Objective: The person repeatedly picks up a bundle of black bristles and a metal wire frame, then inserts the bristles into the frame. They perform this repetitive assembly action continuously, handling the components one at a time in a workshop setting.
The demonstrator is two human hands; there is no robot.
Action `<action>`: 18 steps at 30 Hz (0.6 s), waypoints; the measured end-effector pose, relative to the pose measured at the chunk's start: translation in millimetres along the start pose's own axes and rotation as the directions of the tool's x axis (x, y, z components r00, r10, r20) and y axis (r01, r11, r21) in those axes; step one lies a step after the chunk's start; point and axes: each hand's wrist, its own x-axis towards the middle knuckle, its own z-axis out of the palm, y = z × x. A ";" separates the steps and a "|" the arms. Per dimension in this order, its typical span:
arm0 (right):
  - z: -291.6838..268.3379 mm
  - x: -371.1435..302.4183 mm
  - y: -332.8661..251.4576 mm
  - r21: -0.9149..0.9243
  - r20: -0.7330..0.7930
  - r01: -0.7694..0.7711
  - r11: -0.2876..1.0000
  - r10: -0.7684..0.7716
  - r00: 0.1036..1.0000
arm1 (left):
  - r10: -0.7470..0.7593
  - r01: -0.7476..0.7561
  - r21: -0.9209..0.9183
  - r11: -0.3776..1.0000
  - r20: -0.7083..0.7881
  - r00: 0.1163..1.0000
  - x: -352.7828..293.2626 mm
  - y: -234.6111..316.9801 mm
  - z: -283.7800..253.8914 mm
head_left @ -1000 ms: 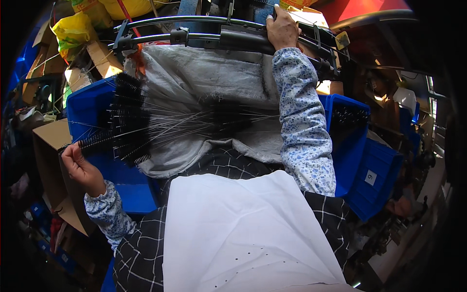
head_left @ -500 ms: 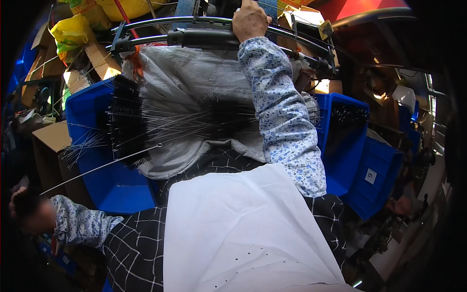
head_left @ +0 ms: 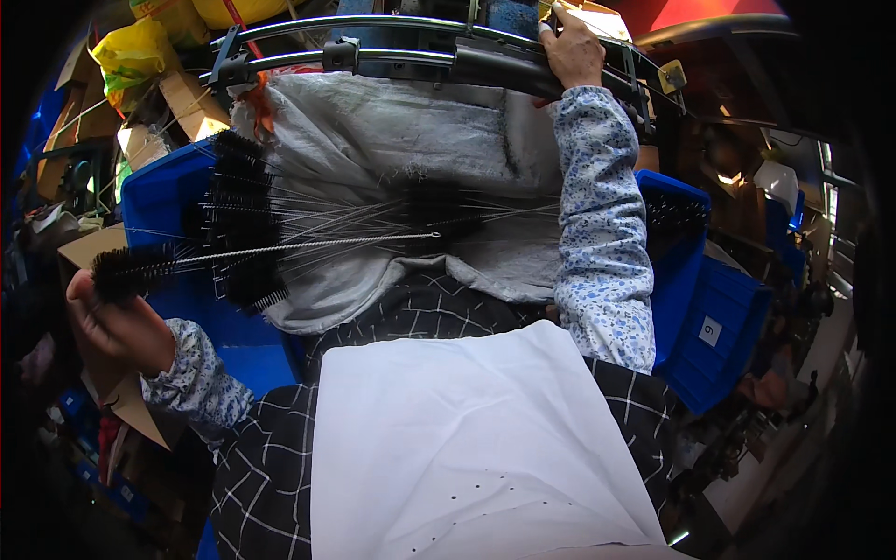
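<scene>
My left hand (head_left: 126,327), at the far left, is closed at the bristle end of a twisted-wire brush (head_left: 345,245). The brush's wire stem points right, and its looped tip hangs over a pile of similar brushes (head_left: 245,219) with black bristles. Those lie across a grey-white cloth (head_left: 373,131) over my lap. Up at the top, my right hand (head_left: 574,51) rests curled on a black sliding sleeve (head_left: 504,67) on the metal rails (head_left: 401,58) of a frame. Its fingertips are partly hidden behind that frame.
Blue bins stand on both sides, one at the left (head_left: 252,364) under the brushes and one at the right (head_left: 667,280) with more brushes in it. A cardboard box (head_left: 93,247) is beside my left hand. Yellow bags (head_left: 135,61) lie beyond the frame's left end.
My left hand has come up and inward with the brush, whose stem now reaches over the pile. My right hand has moved right along the rails, and the black sleeve has shifted right too.
</scene>
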 end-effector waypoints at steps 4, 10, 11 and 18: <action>-5.8 23.7 32.2 -0.079 -0.255 0.177 0.981 -0.191 0.948 | -0.158 0.171 -0.214 0.962 0.076 0.985 -9.4 7.3 31.1; -27.8 37.5 93.0 -0.045 0.377 0.095 0.994 -0.071 0.924 | -0.155 0.332 -0.335 0.882 0.459 0.875 -15.8 4.7 72.4; -45.8 24.3 79.2 0.060 0.361 0.021 0.998 -0.042 0.932 | -0.173 0.337 -0.302 0.892 0.460 0.871 -17.8 7.7 74.1; -108.8 -77.1 -11.7 0.474 0.626 0.258 0.842 -0.528 0.574 | -0.288 0.502 -0.193 0.843 0.628 0.723 -53.7 23.6 114.6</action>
